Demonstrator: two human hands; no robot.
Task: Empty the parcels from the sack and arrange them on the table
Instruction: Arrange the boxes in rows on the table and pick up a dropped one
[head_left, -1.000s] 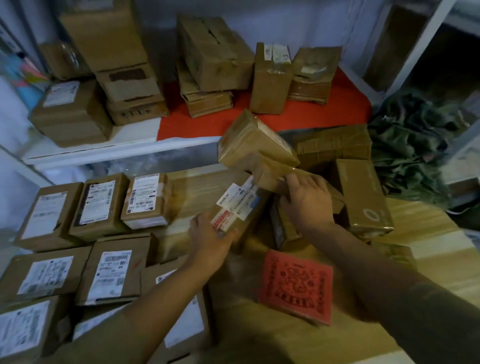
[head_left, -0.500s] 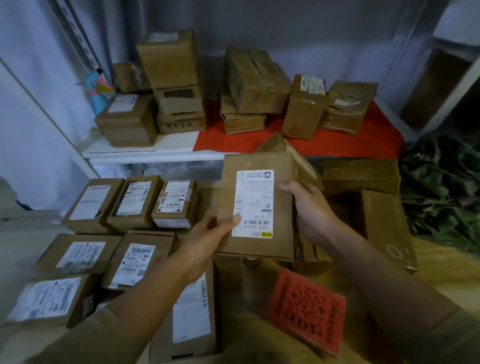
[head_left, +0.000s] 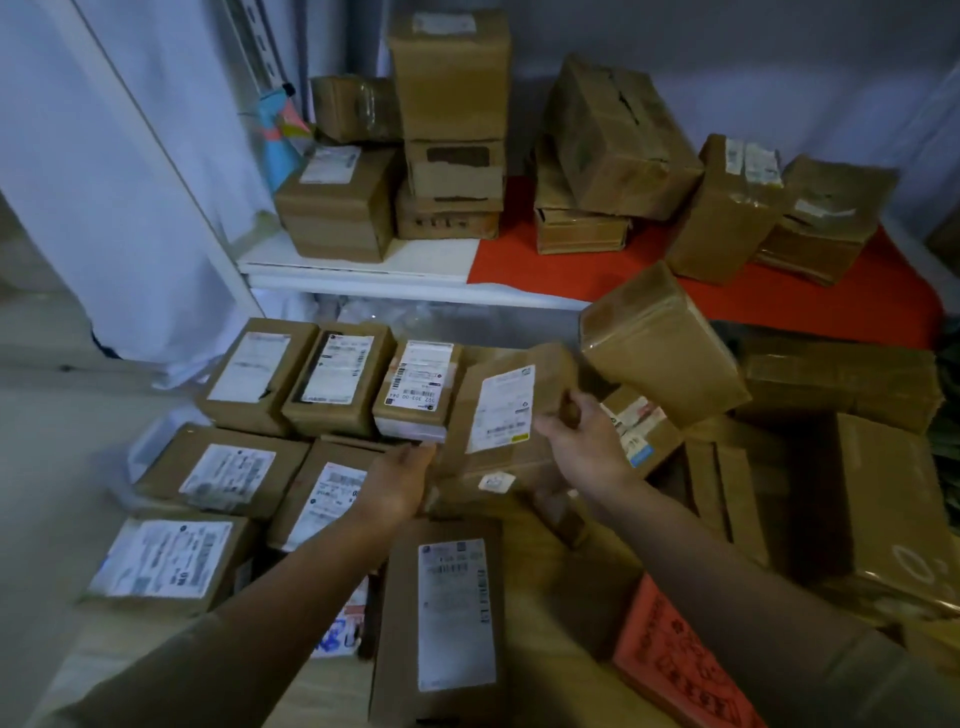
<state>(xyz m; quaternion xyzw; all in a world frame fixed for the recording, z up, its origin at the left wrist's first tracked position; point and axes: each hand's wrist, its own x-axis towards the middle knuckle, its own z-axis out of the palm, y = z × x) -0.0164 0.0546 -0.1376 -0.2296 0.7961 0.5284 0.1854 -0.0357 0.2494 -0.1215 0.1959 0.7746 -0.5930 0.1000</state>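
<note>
A labelled parcel is held at the right end of the far row.
Its right edge is pinched by the right hand; its near-left corner is touched by the left hand, fingers straight.

the labelled parcel that was held up facing the person half a second ago has come down and tilted back, next to the third box of the back row. the right hand now pinches its right edge, the left hand has slid under its lower left corner.
</note>
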